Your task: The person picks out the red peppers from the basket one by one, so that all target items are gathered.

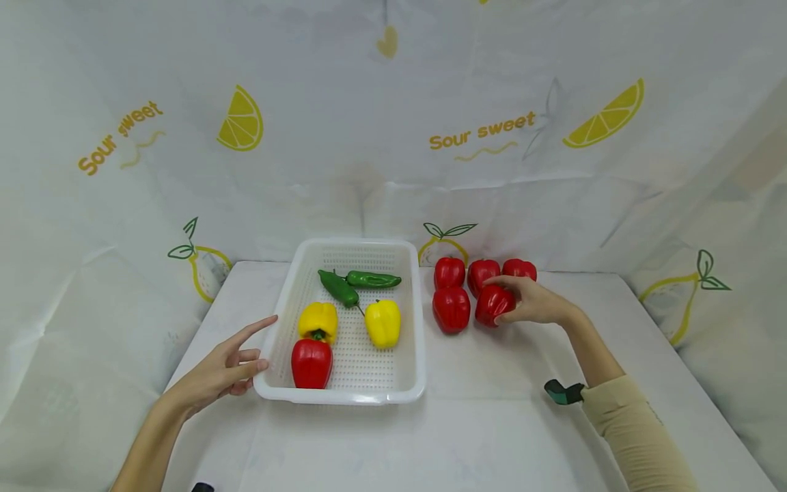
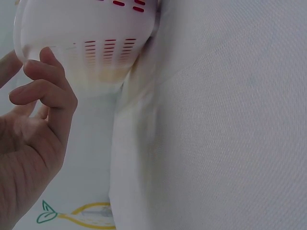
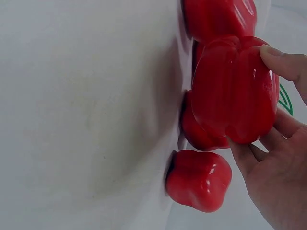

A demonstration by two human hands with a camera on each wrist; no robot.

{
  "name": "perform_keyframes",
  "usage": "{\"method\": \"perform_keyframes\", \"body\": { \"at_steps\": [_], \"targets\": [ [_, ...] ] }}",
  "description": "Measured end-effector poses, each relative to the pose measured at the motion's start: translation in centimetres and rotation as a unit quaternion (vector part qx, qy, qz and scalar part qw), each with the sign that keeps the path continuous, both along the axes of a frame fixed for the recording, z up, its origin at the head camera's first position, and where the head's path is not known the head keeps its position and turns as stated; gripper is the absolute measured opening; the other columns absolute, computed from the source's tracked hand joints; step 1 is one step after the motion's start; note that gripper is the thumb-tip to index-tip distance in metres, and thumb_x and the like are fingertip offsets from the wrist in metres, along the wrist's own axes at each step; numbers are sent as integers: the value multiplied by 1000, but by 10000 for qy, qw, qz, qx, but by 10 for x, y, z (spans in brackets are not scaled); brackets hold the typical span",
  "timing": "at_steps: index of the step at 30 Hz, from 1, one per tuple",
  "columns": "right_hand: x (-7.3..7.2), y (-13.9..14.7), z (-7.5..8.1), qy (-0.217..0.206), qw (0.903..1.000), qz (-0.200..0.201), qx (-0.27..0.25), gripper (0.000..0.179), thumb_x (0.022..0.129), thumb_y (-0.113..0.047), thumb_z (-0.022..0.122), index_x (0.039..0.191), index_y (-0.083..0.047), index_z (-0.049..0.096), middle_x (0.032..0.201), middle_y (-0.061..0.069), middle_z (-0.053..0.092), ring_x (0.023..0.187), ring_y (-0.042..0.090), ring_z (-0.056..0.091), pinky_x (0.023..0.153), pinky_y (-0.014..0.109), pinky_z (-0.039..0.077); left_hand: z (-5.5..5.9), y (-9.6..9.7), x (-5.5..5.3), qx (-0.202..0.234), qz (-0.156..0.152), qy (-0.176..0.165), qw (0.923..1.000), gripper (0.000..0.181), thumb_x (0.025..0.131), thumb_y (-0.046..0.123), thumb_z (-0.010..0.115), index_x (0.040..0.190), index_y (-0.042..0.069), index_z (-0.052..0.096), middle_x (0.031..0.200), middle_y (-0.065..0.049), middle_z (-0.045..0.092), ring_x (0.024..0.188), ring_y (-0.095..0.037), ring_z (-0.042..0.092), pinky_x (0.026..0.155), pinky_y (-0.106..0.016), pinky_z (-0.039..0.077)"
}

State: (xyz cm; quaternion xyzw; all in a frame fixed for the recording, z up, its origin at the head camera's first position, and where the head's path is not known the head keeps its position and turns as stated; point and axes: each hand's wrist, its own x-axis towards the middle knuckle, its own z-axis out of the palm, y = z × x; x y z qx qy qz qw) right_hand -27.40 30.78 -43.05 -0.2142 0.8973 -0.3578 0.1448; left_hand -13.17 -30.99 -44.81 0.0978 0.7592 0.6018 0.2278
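Observation:
My right hand (image 1: 533, 302) grips a red bell pepper (image 1: 494, 305), thumb on one side and fingers on the other. In the right wrist view the held pepper (image 3: 235, 91) overlaps other red peppers behind it. My left hand (image 1: 224, 369) is at the left side of a white perforated basket (image 1: 393, 396), index finger straight and thumb tip right at the rim. The left wrist view shows the other fingers loosely bent beside the basket's wall (image 2: 72, 24). Inside the basket are a red bell pepper (image 1: 311, 364), two yellow bell peppers (image 1: 382, 324) and two green chili peppers (image 1: 373, 279).
Several more red bell peppers (image 1: 451, 309) stand to the right of the basket, some close to the back wall covering (image 1: 344, 171) with lemon prints. A white cloth (image 1: 479, 437) covers the table. A dark green strap (image 1: 562, 392) sticks out by the right sleeve.

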Motion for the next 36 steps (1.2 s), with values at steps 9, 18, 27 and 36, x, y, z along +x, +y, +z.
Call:
{"method": "perform_keyframes", "body": {
  "at_steps": [9,18,27,36],
  "targets": [
    [0,-2,-8,-86,9999,22,140,83,82,-16,90,156,-8,52,155,27,48,144,51,44,94,53,66,0,-1,0,24,-10,-14,10000,76,109,16,61,173,27,22,88,0,65,60,-11,45,54,-36,29],
    [4,-6,-10,-257,9994,15,243,86,83,-17,91,157,-7,51,155,26,50,144,50,44,95,53,65,0,-2,0,-31,5,6,10000,75,109,17,61,173,27,22,85,1,62,60,-10,45,54,-37,29],
    [4,-8,-12,-168,9996,115,220,85,82,-16,91,157,-5,51,153,25,51,144,50,44,94,53,65,0,-2,1,11,-39,32,10000,75,110,15,60,173,26,21,85,1,62,59,-13,42,54,-39,27],
    [5,-11,-11,-188,9997,121,20,88,79,-13,93,154,-3,48,156,28,51,146,53,43,95,55,65,-2,-2,0,78,-31,9,10000,76,110,15,60,173,26,21,84,2,60,61,-12,43,55,-40,26]
  ]
}}
